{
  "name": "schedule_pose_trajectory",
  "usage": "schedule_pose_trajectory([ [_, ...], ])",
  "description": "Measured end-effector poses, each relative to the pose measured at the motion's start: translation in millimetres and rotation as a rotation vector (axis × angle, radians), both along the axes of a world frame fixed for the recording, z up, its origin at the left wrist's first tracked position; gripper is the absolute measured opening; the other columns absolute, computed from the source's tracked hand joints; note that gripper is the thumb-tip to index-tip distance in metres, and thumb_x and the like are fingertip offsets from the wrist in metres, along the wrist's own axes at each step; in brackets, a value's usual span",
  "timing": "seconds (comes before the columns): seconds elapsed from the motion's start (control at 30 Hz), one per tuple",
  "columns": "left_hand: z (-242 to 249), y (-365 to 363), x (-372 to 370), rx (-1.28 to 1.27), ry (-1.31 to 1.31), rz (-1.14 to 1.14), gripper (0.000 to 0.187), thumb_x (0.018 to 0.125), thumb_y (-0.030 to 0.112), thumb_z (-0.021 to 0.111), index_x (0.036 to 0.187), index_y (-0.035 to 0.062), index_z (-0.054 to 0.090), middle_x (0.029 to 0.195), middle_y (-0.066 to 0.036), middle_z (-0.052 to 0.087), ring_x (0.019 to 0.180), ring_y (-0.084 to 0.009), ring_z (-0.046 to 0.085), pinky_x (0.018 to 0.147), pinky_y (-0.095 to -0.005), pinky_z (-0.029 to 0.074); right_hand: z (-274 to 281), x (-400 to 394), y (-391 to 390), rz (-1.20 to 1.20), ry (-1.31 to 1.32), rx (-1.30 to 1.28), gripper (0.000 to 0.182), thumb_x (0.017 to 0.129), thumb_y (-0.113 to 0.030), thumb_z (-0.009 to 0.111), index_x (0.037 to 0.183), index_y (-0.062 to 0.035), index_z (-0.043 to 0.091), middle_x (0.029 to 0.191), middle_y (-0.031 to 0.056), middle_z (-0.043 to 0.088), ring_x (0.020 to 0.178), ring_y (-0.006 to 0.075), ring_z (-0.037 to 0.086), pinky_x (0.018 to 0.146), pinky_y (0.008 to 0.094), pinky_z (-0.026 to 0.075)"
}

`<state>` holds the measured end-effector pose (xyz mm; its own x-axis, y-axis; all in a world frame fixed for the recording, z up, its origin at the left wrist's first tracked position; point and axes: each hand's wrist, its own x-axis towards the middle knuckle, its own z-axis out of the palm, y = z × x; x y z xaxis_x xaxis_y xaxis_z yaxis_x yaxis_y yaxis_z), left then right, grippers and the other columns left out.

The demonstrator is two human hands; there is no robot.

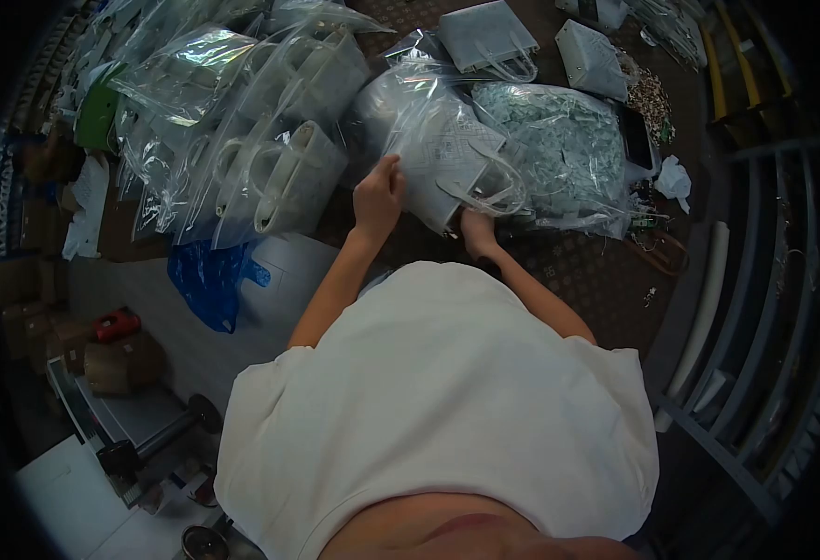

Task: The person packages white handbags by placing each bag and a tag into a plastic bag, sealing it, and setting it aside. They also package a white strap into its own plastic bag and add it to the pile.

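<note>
A white handbag [442, 163] with looped handles lies tilted in front of me, its far part inside a clear plastic bag [400, 98]. My left hand [379, 194] is closed at the left edge of this plastic, fingertips pinched together against it. At the near right end of the handbag, below its handles, my right hand [478, 231] grips it from beneath; the handbag hides most of those fingers.
Several plastic-wrapped white handbags [302, 177] crowd the left. To the right lie a clear sack of pale green pieces [559, 154], a phone [636, 138] and crumpled tissue [674, 180]. Another white handbag [487, 37] sits behind. A blue plastic bag [206, 280] hangs front left.
</note>
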<state>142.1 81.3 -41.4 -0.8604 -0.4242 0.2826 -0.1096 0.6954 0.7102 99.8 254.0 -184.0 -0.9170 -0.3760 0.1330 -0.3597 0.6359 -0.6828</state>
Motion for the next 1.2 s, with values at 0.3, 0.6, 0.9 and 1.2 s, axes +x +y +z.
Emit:
schedule_pose_trajectory([
  [0.3,1,2,14,-0.544,0.123,-0.418,0.022,0.073,0.004,0.055,0.095,0.0096,0.054,0.079,-0.005,0.052,0.076,-0.0227,0.054,0.070,-0.0349,0.041,110,10,-3,0.539,-0.988,-0.399,0.043,0.084,-0.026,0.054,0.118,-0.0011,0.046,0.118,0.0105,0.050,0.105,0.0187,0.048,0.091,0.0304,0.037],
  [0.6,-61,-28,72,0.036,-0.027,0.283,0.027,0.078,0.015,0.059,0.100,0.0023,0.051,0.081,-0.011,0.055,0.073,-0.0252,0.054,0.071,-0.0337,0.043,193,-52,66,0.604,-0.937,0.019,0.019,0.080,-0.014,0.061,0.091,0.0014,0.063,0.092,0.0118,0.063,0.088,0.0155,0.059,0.075,0.0268,0.048],
  [0.9,-118,-44,69,0.341,0.101,0.386,0.016,0.085,0.012,0.052,0.097,0.0014,0.051,0.078,-0.012,0.057,0.069,-0.0215,0.055,0.067,-0.0302,0.044,98,-57,-3,0.417,-0.030,-0.008,0.035,0.078,-0.022,0.062,0.103,0.0009,0.054,0.096,0.0167,0.057,0.082,0.0291,0.059,0.067,0.0349,0.049],
  [1.2,-93,-42,186,0.055,-0.383,-0.197,0.016,0.071,-0.003,0.053,0.087,0.0003,0.053,0.075,-0.019,0.056,0.071,-0.0265,0.059,0.062,-0.0330,0.044,42,21,63,0.486,0.061,0.073,0.020,0.081,-0.010,0.051,0.099,-0.0025,0.054,0.086,0.0151,0.060,0.072,0.0318,0.060,0.059,0.0379,0.050],
])
